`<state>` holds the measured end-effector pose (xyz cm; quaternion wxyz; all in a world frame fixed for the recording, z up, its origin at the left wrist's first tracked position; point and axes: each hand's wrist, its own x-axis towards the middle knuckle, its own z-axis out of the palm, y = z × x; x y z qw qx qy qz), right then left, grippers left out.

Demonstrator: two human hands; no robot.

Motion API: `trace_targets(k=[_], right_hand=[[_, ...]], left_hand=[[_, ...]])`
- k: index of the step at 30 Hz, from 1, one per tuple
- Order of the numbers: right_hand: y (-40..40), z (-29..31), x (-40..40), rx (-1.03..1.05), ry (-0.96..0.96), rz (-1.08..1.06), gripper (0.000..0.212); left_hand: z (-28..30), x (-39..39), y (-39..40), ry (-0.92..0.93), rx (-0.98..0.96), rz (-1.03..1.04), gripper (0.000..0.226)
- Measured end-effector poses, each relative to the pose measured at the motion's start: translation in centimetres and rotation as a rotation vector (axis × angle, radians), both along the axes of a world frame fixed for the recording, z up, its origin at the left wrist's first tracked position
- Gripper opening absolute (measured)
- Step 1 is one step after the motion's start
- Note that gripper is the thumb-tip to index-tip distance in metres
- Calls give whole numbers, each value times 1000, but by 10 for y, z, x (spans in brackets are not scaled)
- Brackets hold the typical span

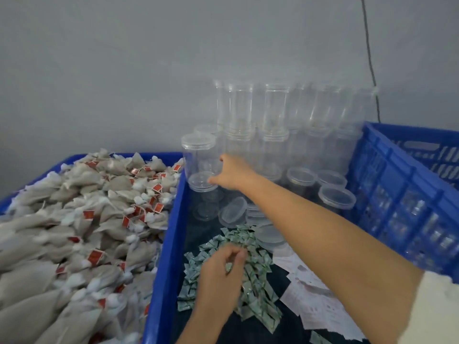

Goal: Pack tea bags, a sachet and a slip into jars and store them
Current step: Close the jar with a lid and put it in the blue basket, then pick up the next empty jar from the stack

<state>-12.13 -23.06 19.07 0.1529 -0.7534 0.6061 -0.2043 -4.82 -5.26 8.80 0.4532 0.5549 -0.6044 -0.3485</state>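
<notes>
Your left hand (221, 271) has its grip curled into the pile of green sachets (250, 274), pinching among them. Your right hand (232, 173) reaches far, fingers spread open around a clear jar (198, 155). Paper slips (315, 294) lie right of the sachets; tea bags (74, 219) fill the blue bin (164, 269) at left.
</notes>
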Motion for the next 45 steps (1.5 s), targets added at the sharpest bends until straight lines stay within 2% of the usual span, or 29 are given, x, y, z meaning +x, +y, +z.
trace_targets(k=[3, 6, 10, 19, 23, 29, 33, 35, 40, 43, 45], right_hand=[[-17, -18, 15, -59, -125, -50, 111], [-25, -21, 32, -146, -359, -67, 129], [-35, -21, 48, -196, -482, -87, 128], [-46, -26, 56, -206, -510, -124, 113], [-37, -23, 50, -235, -601, -96, 113], [10, -24, 11, -221, -698, -30, 120], [58, -47, -23, -141, -739, -55, 111], [84, -63, -36, -97, -778, -74, 102], [141, -96, -58, 9, -872, -156, 98], [169, -107, -65, 105, -985, -186, 93], [182, -114, -68, 150, -1064, -199, 89]], left_hand=[[-1, 4, -2, -19, 5, -4, 21], [-3, 5, -3, 24, 56, 0, 18], [-5, 6, -4, 45, 93, 6, 16], [-5, 16, -4, 9, 83, 42, 15], [-3, 14, -3, 60, 84, 69, 14], [12, 0, 1, 52, -80, 112, 28], [19, -5, 2, -27, -302, 181, 53], [17, -7, 1, -146, -362, 229, 68], [0, -13, 4, -446, -297, 139, 110], [-6, -15, 9, -625, -307, 87, 120], [-7, -16, 13, -713, -328, 108, 118]])
